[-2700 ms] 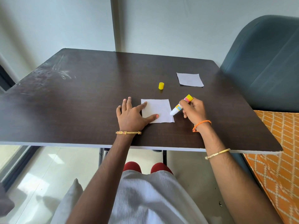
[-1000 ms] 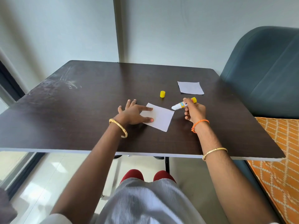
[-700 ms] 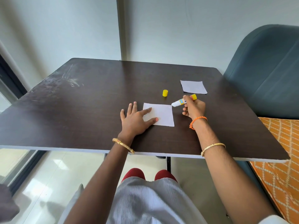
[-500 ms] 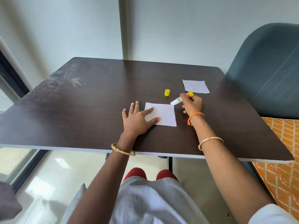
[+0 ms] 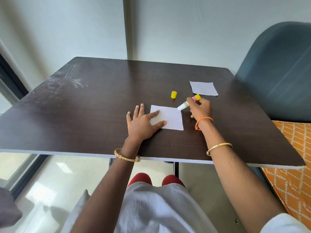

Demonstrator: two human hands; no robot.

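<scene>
A white square paper lies flat on the dark table. My left hand lies flat with straight fingers, its index finger and thumb pressing the paper's left part. My right hand grips an uncapped glue stick with a yellow end. The stick's white tip touches the paper's far right corner. The yellow cap stands on the table just beyond the paper.
A second white square paper lies at the table's far right. A blue-grey chair stands to the right of the table, with an orange patterned cloth below it. A wall runs behind the table.
The paper, turned askew a second ago, has been squared up under my left hand. My right hand brought the glue stick's tip down onto the paper's far right corner.
</scene>
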